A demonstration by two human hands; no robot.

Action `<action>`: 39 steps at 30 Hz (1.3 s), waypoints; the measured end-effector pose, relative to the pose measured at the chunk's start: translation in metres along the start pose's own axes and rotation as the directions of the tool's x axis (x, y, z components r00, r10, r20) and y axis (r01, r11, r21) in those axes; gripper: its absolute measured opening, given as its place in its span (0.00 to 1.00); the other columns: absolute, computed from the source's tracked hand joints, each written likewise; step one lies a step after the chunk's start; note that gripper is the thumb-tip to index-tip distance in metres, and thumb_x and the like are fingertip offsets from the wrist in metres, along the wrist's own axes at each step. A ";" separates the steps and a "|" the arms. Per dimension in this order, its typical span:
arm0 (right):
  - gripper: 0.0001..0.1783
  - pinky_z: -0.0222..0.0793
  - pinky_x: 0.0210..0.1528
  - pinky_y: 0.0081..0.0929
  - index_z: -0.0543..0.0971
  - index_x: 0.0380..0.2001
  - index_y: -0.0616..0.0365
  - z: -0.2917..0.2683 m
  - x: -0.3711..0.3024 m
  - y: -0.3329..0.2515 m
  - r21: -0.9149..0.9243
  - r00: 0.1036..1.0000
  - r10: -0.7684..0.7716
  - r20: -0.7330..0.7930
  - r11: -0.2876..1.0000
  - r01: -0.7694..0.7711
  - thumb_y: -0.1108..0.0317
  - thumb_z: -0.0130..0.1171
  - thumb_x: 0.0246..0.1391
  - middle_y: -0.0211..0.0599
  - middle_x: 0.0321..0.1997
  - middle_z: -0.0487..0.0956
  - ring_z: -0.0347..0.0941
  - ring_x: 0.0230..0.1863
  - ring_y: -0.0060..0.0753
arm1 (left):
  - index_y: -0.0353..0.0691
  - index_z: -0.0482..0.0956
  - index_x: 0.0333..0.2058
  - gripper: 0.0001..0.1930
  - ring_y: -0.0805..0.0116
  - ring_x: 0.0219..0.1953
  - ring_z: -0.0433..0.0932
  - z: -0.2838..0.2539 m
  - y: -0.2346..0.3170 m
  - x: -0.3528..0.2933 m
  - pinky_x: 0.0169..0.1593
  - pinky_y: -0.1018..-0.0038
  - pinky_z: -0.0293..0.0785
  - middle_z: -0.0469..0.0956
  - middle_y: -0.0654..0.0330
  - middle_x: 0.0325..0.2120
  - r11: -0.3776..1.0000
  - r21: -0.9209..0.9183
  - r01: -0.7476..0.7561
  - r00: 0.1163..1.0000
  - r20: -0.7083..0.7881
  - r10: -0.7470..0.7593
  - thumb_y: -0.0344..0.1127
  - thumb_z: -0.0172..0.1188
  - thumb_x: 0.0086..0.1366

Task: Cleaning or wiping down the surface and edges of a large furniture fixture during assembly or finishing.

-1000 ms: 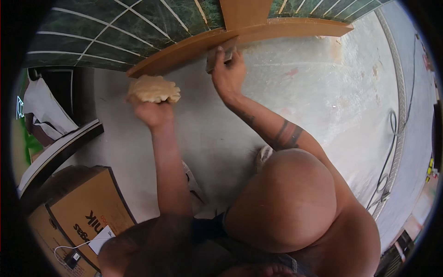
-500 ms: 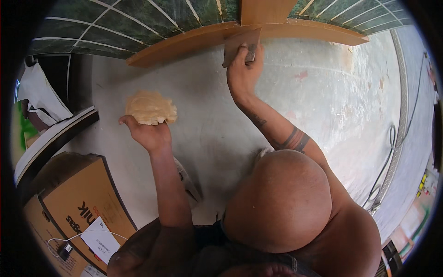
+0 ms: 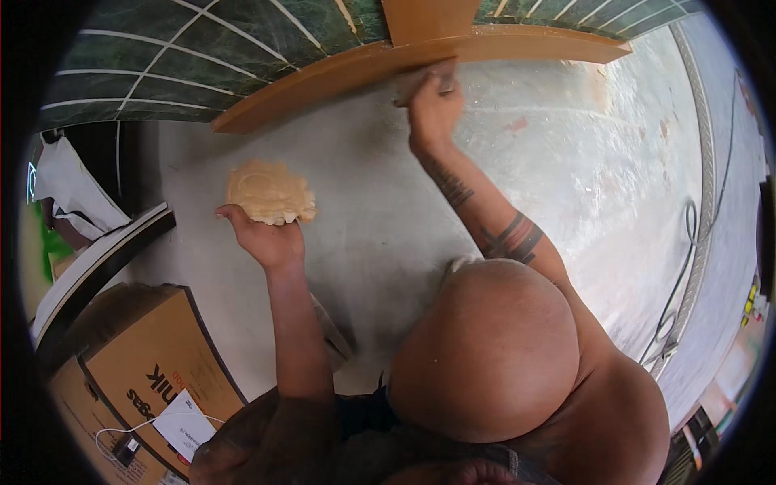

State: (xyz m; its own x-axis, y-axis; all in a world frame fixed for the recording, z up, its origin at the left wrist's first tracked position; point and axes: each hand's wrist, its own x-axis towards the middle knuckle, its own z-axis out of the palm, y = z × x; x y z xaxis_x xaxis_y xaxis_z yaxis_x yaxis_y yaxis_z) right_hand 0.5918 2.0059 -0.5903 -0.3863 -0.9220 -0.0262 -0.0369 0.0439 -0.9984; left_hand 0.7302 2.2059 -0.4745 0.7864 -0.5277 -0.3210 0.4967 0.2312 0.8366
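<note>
On the upturned palm of my left hand (image 3: 271, 244) rests a rough-edged, tan mass of putty (image 3: 271, 192). The thumb sticks out to the left; whether a board lies beneath the putty is hidden. My right hand (image 3: 436, 121) reaches forward, its fingers closed around a flat, thin scraper (image 3: 416, 85), slightly blurred. The scraper is close to the lower edge of a long brown board (image 3: 533, 44) that runs along the base of the wall. I cannot tell whether it touches the board.
Green tiles (image 3: 194, 48) with pale joints cover the wall beside a brown upright (image 3: 428, 20). Grey floor (image 3: 347, 202) lies below. At left are a cardboard box (image 3: 158, 347) with a paper and white cable, and a dark-edged panel (image 3: 105, 263). A metal strip (image 3: 705, 153) and black cable (image 3: 691, 250) run along the right.
My right hand has moved rightward relative to the brown upright, and the scraper has tilted, showing less of its face. The view has shifted slightly. My left hand still holds the putty.
</note>
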 end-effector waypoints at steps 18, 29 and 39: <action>0.22 0.65 0.59 0.48 0.73 0.57 0.67 -0.050 0.064 -0.007 0.006 0.992 0.118 -0.042 0.993 -0.118 0.62 0.48 0.67 0.65 0.52 0.72 0.69 0.55 0.65 | 0.38 0.60 0.67 0.38 0.53 0.67 0.63 0.017 0.000 -0.006 0.71 0.52 0.58 0.64 0.55 0.65 0.999 0.027 0.020 1.000 0.019 -0.021 0.65 0.32 0.76; 0.23 0.68 0.54 0.51 0.73 0.57 0.69 -0.140 0.176 -0.009 -0.267 0.992 -0.086 -0.097 0.962 0.058 0.64 0.47 0.66 0.62 0.47 0.77 0.74 0.52 0.64 | 0.41 0.61 0.66 0.36 0.55 0.63 0.68 0.037 -0.013 -0.013 0.66 0.55 0.66 0.67 0.57 0.62 0.994 0.049 0.102 0.988 0.115 -0.107 0.65 0.32 0.76; 0.27 0.67 0.57 0.47 0.69 0.63 0.69 -0.117 0.149 -0.002 -0.467 0.843 -0.535 -0.055 0.760 0.452 0.69 0.52 0.61 0.65 0.54 0.73 0.72 0.52 0.63 | 0.39 0.64 0.66 0.34 0.52 0.65 0.66 0.052 -0.035 -0.022 0.69 0.52 0.60 0.67 0.55 0.64 0.985 0.021 0.173 0.977 0.119 -0.175 0.61 0.33 0.77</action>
State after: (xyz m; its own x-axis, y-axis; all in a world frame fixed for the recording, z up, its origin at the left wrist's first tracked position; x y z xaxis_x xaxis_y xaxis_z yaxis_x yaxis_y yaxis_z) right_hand 0.4264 1.9133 -0.5860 -0.3561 -0.7797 0.5150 -0.6335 -0.2038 -0.7465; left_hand 0.6766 2.1672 -0.4739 0.6383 -0.6533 -0.4072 0.6177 0.1190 0.7774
